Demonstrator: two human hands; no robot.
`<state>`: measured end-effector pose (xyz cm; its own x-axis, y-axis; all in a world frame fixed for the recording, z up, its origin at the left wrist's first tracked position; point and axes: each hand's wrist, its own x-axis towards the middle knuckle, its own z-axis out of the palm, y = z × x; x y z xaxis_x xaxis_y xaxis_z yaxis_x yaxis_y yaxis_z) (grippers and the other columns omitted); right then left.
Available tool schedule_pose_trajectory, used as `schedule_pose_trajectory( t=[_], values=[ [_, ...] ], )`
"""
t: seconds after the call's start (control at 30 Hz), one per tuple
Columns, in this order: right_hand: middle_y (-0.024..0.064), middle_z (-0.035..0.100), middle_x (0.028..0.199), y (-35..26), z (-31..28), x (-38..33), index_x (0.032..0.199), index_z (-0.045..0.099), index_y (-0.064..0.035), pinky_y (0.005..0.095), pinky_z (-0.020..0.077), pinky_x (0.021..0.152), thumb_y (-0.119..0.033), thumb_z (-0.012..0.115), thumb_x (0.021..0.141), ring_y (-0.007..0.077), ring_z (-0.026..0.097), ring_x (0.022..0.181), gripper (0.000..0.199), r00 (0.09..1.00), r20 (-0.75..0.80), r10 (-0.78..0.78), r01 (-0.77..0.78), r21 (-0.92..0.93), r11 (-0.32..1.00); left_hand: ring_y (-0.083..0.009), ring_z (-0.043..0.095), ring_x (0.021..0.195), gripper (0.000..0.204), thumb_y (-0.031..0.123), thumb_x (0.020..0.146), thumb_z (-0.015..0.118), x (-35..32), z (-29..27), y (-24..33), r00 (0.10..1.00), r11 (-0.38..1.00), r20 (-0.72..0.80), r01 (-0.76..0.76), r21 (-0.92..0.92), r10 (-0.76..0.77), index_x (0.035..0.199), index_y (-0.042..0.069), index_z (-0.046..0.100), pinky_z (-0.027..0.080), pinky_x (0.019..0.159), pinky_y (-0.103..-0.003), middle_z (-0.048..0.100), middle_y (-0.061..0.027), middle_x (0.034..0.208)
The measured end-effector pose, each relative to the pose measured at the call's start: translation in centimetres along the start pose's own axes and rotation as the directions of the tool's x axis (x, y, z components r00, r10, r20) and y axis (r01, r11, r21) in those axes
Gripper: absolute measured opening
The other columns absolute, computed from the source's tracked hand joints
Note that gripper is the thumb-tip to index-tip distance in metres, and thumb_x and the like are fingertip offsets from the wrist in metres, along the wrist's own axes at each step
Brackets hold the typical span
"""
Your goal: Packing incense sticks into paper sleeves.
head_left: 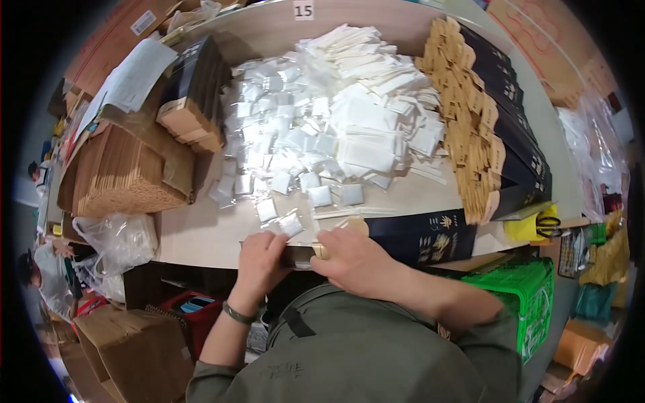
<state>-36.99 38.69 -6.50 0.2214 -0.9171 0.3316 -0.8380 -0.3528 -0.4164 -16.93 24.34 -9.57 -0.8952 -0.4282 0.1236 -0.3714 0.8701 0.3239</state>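
At the table's front edge, my left hand (261, 260) and my right hand (351, 258) face each other with bent, closed fingers. Between them is a dark, open-looking item (297, 256) with a tan edge by my right fingertips; its kind is hard to make out. My left fingertips are close to a clear packet with a white square inside (290, 224). A navy paper bag (422, 236) with gold print lies flat beside my right hand. Beyond my hands spread clear sachets with white squares (282, 111) and a heap of flat white packets (369, 131).
Overlapping kraft-and-navy bags (470, 127) line the right side. At left stand upright navy bags (191, 94), a brown cardboard stack (127, 168) and clear plastic (121, 238). Yellow-handled scissors-like tool (547, 225) and a green crate (537, 302) are right. Another person (54, 275) is far left.
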Motion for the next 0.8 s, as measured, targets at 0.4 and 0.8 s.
schedule_pose_trajectory(
  t=[0.4,0.8],
  values=[
    [0.0222,0.058,0.117,6.2,-5.3,-5.6,0.099,0.065,-0.0028,0.0488,0.0410,0.105,-0.044,0.083,0.072,0.0435,0.053,0.120,0.052,0.943,0.167,0.288,-0.327,0.308,0.893,-0.0269,0.056,0.113,0.061,0.020,0.077,0.078,0.9,2.6,5.9,0.962,0.503,0.232,0.132,-0.854,0.141,0.130,0.004,0.053,0.046,0.096,-0.037,0.053,-0.0193,0.124],
    [0.0172,0.064,0.066,2.6,1.5,-1.7,0.070,0.062,-0.0057,0.0472,0.0506,0.060,-0.037,0.062,0.090,0.0385,0.065,0.067,0.037,0.751,0.032,0.660,-0.659,-0.027,0.752,-0.0354,0.063,0.084,0.049,0.024,0.073,0.081,2.8,1.3,1.9,0.882,0.817,0.110,0.467,-0.339,-0.458,0.111,0.004,0.059,0.051,0.074,-0.039,0.063,-0.0166,0.093]
  ],
)
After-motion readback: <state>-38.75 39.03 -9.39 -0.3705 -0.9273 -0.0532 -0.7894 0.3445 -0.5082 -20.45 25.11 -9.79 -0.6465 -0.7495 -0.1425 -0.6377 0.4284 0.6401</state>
